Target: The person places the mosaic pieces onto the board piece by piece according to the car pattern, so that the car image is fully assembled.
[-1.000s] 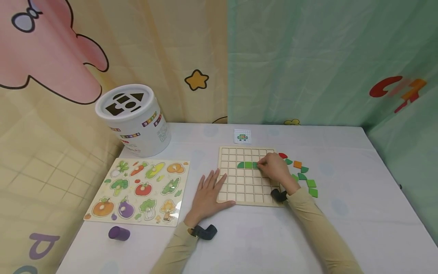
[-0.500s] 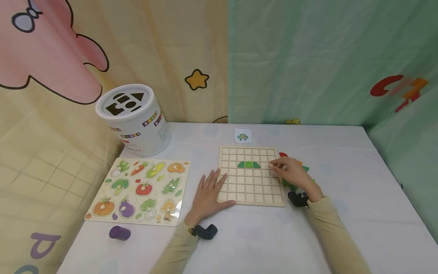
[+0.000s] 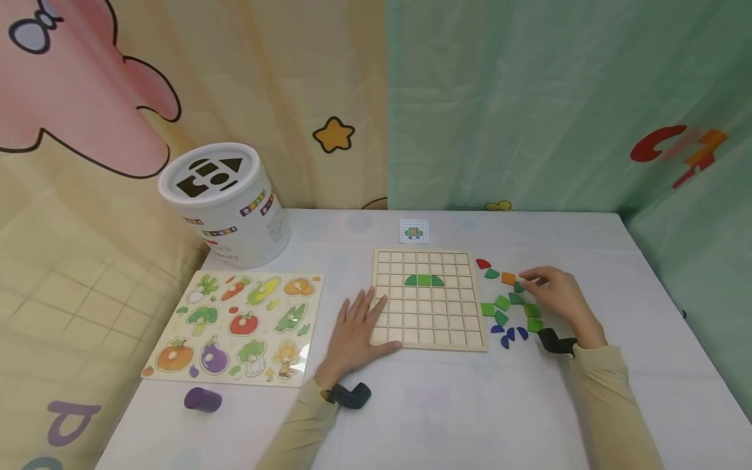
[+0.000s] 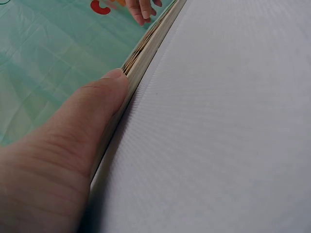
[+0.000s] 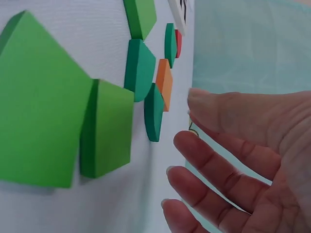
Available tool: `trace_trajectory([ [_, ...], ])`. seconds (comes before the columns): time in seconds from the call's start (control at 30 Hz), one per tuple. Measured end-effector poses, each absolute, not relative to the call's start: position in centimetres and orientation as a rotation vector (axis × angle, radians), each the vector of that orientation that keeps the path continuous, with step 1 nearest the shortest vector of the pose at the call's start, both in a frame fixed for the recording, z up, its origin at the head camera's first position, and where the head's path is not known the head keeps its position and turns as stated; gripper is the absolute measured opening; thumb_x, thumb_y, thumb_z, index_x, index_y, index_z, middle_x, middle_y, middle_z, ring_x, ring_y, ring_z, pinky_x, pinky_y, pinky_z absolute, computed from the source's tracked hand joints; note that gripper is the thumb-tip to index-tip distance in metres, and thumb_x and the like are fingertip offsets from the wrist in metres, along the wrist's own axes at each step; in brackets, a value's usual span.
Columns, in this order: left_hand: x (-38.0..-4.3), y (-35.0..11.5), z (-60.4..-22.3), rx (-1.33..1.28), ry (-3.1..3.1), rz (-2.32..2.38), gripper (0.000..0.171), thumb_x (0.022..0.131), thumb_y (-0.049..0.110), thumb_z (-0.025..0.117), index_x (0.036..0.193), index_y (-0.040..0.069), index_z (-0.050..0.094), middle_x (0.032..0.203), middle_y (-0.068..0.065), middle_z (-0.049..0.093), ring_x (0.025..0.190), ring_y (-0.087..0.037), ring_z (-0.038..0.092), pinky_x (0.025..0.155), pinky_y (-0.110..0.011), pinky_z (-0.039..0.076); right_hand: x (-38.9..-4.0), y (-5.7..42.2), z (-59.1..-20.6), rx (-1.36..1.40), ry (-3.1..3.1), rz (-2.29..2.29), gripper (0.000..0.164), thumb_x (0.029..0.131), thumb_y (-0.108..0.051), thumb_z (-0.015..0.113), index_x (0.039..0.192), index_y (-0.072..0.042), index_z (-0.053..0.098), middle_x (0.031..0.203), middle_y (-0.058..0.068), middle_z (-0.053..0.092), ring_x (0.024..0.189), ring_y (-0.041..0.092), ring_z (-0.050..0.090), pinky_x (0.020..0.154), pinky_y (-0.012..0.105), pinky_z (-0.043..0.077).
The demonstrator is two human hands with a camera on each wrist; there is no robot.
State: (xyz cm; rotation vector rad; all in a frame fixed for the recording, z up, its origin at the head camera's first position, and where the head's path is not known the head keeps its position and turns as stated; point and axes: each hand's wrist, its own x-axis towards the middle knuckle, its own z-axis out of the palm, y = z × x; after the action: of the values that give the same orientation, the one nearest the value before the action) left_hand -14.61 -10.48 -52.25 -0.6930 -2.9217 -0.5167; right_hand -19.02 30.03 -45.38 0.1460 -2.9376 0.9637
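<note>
My left hand [image 3: 354, 336] lies spread on the left edge of a wooden grid board [image 3: 427, 320], its thumb along the front rim. On the board, a light green square [image 3: 424, 280] sits between two dark green quarter-circle pieces [image 3: 410, 281], in one row. My right hand [image 3: 557, 292] hovers right of the board over loose pieces, fingers loosely bent and holding nothing. Nearest its fingertips are an orange square [image 3: 508, 278] and a dark green quarter-circle [image 5: 154, 112], partly hidden by the fingers in the head view.
Several green squares [image 3: 531, 310], a red quarter-circle [image 3: 483, 264] and small blue pieces [image 3: 511, 334] lie nearby. A picture card [image 3: 414, 231] is behind the board. Leftward are a vegetable puzzle [image 3: 235, 333], a purple cylinder [image 3: 202, 399] and a white tub [image 3: 243, 228].
My right hand has released the right-hand dark green quarter-circle on the board and moved right, over the loose pieces. My left hand stays on the board.
</note>
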Motion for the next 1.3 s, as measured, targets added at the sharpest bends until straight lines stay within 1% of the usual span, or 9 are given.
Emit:
trace_trajectory([
  [0.07,-14.6,-10.5,-52.2,-0.693,-2.918,-0.522,0.097,0.078,0.077,0.048,0.150,0.016,0.029,0.157,-0.009,0.014,0.143,-0.025,0.005,0.114,-0.045,-0.001,-19.0,30.2,-45.4,0.143,-2.973,0.979,0.023,0.089,-0.012,0.065,0.104,0.006,0.067,0.100,0.023,0.062,0.087,0.035,0.055,0.070,0.045,0.047],
  [0.17,-14.6,-10.5,-52.2,-0.698,-2.911,-0.518,0.096,0.078,0.076,0.049,0.150,0.015,0.030,0.157,-0.009,0.015,0.143,-0.026,0.007,0.114,-0.046,0.000,-18.9,30.2,-45.5,0.123,-3.041,0.977,0.020,0.087,-0.014,0.069,0.097,0.003,0.067,0.091,0.016,0.062,0.080,0.030,0.053,0.065,0.038,0.045],
  [0.27,-14.6,-10.5,-52.2,-0.695,-2.912,-0.513,0.096,0.078,0.077,0.048,0.150,0.016,0.030,0.157,-0.009,0.015,0.143,-0.026,0.007,0.114,-0.045,-0.001,-18.9,30.0,-45.6,0.124,-3.105,0.992,0.020,0.085,-0.017,0.072,0.092,0.000,0.066,0.083,0.008,0.059,0.076,0.025,0.050,0.061,0.033,0.041],
  [0.4,-14.7,-10.5,-52.3,-0.689,-2.915,-0.504,0.096,0.078,0.077,0.048,0.151,0.016,0.029,0.157,-0.008,0.014,0.143,-0.026,0.007,0.114,-0.045,-0.001,-18.7,29.8,-45.7,0.139,-3.133,1.003,0.023,0.082,-0.017,0.074,0.092,0.001,0.064,0.080,0.006,0.056,0.073,0.023,0.049,0.060,0.032,0.040],
  [0.73,-14.6,-10.5,-52.1,-0.680,-2.948,-0.490,0.096,0.078,0.077,0.048,0.151,0.018,0.027,0.158,-0.007,0.012,0.143,-0.024,0.004,0.114,-0.043,-0.002,-18.9,29.4,-45.9,0.075,-3.166,0.995,0.027,0.083,-0.018,0.073,0.095,0.003,0.063,0.081,0.009,0.057,0.074,0.024,0.051,0.061,0.032,0.041],
  [0.97,-14.6,-10.5,-52.0,-0.682,-2.948,-0.494,0.097,0.078,0.076,0.049,0.151,0.017,0.027,0.158,-0.007,0.012,0.143,-0.025,0.005,0.114,-0.043,-0.002,-19.1,29.2,-46.2,0.102,-3.156,1.030,0.024,0.081,-0.013,0.073,0.094,0.001,0.058,0.085,0.010,0.057,0.076,0.025,0.051,0.060,0.032,0.042],
  [1.1,-14.6,-10.5,-52.0,-0.688,-2.942,-0.493,0.096,0.078,0.076,0.049,0.151,0.017,0.027,0.157,-0.008,0.013,0.143,-0.026,0.006,0.114,-0.044,-0.003,-19.0,29.3,-46.3,0.102,-3.127,1.061,0.023,0.082,-0.012,0.073,0.093,0.001,0.058,0.085,0.010,0.058,0.076,0.025,0.052,0.061,0.032,0.044],
  [1.3,-14.6,-10.5,-52.2,-0.685,-2.934,-0.484,0.096,0.078,0.076,0.049,0.151,0.017,0.028,0.157,-0.008,0.013,0.143,-0.025,0.007,0.114,-0.044,-0.002,-18.8,29.3,-46.4,0.150,-3.060,1.053,0.018,0.086,-0.010,0.069,0.095,0.002,0.059,0.083,0.010,0.059,0.071,0.023,0.050,0.056,0.030,0.042],
])
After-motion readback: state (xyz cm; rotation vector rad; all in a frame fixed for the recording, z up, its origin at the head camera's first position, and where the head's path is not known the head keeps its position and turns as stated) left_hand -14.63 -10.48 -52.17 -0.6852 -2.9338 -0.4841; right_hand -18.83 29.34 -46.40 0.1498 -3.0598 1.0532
